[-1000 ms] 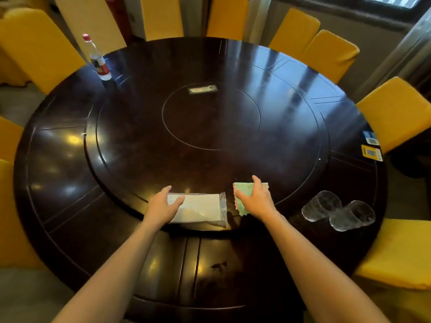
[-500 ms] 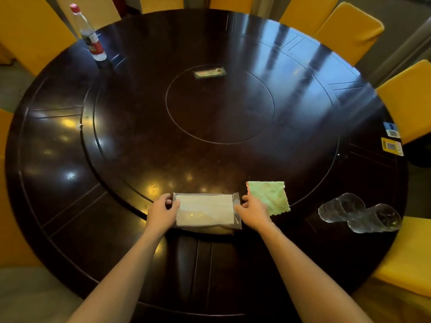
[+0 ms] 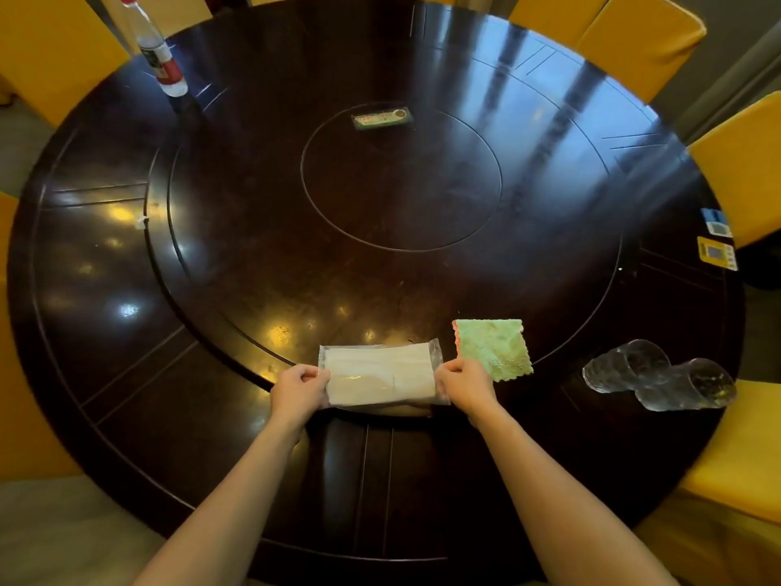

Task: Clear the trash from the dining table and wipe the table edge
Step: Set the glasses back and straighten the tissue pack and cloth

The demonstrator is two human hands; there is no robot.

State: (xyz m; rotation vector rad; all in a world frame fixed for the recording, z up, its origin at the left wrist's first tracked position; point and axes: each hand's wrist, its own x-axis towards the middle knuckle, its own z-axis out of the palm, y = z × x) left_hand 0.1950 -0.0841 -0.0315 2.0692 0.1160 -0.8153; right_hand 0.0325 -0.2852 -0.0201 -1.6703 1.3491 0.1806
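A clear plastic packet with white tissue inside (image 3: pixel 380 374) lies at the near side of the round dark table (image 3: pixel 211 416). My left hand (image 3: pixel 299 389) grips its left end and my right hand (image 3: pixel 464 384) grips its right end. A green cloth (image 3: pixel 494 346) lies flat just right of the packet, touching my right hand's far side. Two clear plastic cups (image 3: pixel 659 376) lie on their sides at the near right. A bottle with a red cap (image 3: pixel 156 52) stands at the far left. A small scrap (image 3: pixel 141 222) sits on the left ring.
A small flat packet (image 3: pixel 382 117) lies near the centre disc's far edge. Two stickers (image 3: pixel 717 243) are on the right rim. Yellow-covered chairs (image 3: pixel 642 31) surround the table closely on all sides.
My right hand left the green cloth and took the packet's right end. My left hand shifted from resting on the packet to gripping its left end. The view tilted lower.
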